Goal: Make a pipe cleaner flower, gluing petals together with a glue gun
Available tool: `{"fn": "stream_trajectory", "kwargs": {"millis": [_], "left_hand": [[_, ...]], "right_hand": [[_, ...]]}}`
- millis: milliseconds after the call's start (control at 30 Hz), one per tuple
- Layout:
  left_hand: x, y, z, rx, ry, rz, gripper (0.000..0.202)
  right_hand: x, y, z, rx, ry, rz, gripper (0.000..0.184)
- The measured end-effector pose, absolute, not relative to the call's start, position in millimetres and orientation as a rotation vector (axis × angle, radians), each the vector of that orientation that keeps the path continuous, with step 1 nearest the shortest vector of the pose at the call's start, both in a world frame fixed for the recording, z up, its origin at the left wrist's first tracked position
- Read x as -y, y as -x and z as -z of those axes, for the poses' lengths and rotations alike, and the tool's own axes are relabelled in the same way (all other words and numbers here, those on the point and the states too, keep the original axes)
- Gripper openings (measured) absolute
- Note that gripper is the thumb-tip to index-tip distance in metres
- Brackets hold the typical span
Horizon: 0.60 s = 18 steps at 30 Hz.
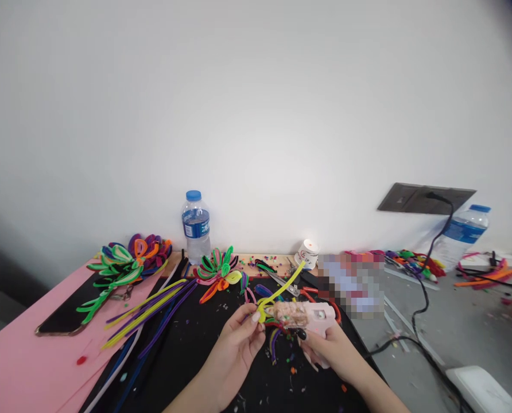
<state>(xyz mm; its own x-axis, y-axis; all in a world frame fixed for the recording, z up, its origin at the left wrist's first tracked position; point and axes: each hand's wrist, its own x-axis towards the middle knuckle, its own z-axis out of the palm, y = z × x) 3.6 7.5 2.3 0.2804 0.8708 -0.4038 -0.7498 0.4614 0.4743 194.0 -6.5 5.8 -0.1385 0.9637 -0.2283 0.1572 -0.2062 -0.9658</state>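
Note:
My left hand (244, 332) pinches a yellow pipe cleaner (284, 288), curled at the fingertips, its free end rising toward the upper right. In my right hand (327, 347) is a pale pink glue gun (320, 314), fingers wrapped around its handle. The gun's tip points left and meets or nearly meets the curled part; I cannot tell if they touch. Below the gun, coloured pipe-cleaner loops (274, 341) lie on the black mat (204, 367), partly covered by my hands. A finished-looking pipe-cleaner flower (222, 272) lies just beyond my left hand.
Yellow and purple pipe cleaners (146, 315) lie left, near a phone (62, 315) under a flower bundle (131, 258). A water bottle (196, 226) and a paper cup (306, 254) stand at the back. Red-handled scissors (310, 293) lie behind the gun. A black cable (419, 310) crosses the right side.

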Motion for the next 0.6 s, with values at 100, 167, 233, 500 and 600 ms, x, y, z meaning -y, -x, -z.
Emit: {"fn": "stream_trajectory", "kwargs": {"millis": [100, 167, 233, 500, 600], "left_hand": [[-7.4, -4.4, -3.0, -0.698, -0.205, -1.089, 0.014], [-7.2, -4.7, -3.2, -0.698, -0.206, -1.08, 0.014], [-6.9, -4.8, -3.4, -0.686, -0.208, -1.072, 0.013], [-5.6, -4.2, -4.9, -0.681, -0.206, -1.066, 0.013], [-5.9, -3.4, -5.1, -0.674, -0.199, -1.078, 0.013]], "right_hand": [[5.9, -193.6, -6.4, 1.322, 1.409, -1.423, 0.031], [5.8, -193.1, -7.4, 1.308, 1.419, -1.419, 0.03], [5.8, -192.6, -8.2, 1.302, 1.421, -1.415, 0.031], [6.0, -193.6, -8.0, 1.323, 1.463, -1.407, 0.028], [5.5, -194.3, -6.9, 1.323, 1.445, -1.396, 0.029]]}}
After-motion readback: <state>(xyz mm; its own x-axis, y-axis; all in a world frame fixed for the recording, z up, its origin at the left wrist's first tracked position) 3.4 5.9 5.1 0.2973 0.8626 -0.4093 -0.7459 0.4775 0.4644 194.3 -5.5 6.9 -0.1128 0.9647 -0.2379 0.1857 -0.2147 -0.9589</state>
